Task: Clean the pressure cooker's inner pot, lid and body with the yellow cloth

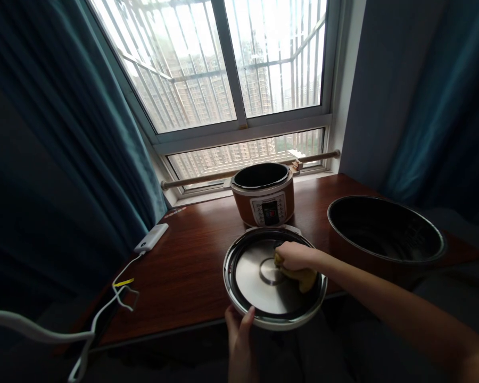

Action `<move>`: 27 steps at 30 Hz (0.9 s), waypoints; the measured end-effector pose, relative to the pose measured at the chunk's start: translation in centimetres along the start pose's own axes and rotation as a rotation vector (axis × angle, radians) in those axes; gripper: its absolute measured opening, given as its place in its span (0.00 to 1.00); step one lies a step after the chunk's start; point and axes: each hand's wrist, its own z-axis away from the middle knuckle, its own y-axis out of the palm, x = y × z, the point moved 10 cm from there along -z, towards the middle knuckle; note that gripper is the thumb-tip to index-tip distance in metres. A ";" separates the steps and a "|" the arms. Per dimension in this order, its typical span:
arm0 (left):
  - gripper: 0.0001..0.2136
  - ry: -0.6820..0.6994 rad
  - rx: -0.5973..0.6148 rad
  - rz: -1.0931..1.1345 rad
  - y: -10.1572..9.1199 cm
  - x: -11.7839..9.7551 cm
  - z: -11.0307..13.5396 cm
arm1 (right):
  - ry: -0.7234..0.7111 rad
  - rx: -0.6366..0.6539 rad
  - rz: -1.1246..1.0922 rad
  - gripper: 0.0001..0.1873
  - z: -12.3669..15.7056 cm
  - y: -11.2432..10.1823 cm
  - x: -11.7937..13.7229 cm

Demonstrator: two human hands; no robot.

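A round pressure cooker lid (249, 271) lies with its shiny metal inner side facing up, near the table's front edge. My left hand (239, 332) grips its lower rim, thumb on top and fingers underneath. Bunched in my right hand (293, 256) is a yellow cloth (305, 279), pressed on the lid's inner face right of the centre ring. Behind the lid stands the brown electric pressure cooker (243, 207), its top uncovered and its control panel facing me. To the right sits a dark inner pot (383, 229) with a bare metal rim.
A white power strip (151, 238) lies at the table's left, its white cable (99, 314) running down the left edge. Behind the reddish wooden table (191, 255) are a barred window and a horizontal rod (199, 179). Blue curtains (83, 106) hang at both sides.
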 end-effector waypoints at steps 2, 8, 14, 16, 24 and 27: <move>0.18 0.011 -0.001 0.004 0.0 -0.2 0.1 | -0.124 0.052 -0.141 0.12 0.7 0.8 2.2; 0.17 0.011 0.017 0.043 0.3 -0.8 0.4 | -0.160 -0.055 -0.779 0.20 2.4 0.3 5.0; 0.18 0.000 0.033 0.018 0.1 -1.4 0.5 | -0.147 -0.226 -0.541 0.39 5.1 -1.0 3.7; 0.18 0.007 0.020 -0.014 -0.4 -1.9 0.6 | -0.132 -0.272 -0.461 0.49 6.0 -1.3 3.1; 0.18 0.172 -0.010 -0.088 -2.6 -6.3 0.8 | -0.066 -0.325 -0.232 0.13 6.1 -1.6 1.1; 0.16 0.276 -0.050 -0.061 -3.2 -8.7 1.0 | -0.063 -0.501 -0.551 0.19 6.5 -3.3 -0.2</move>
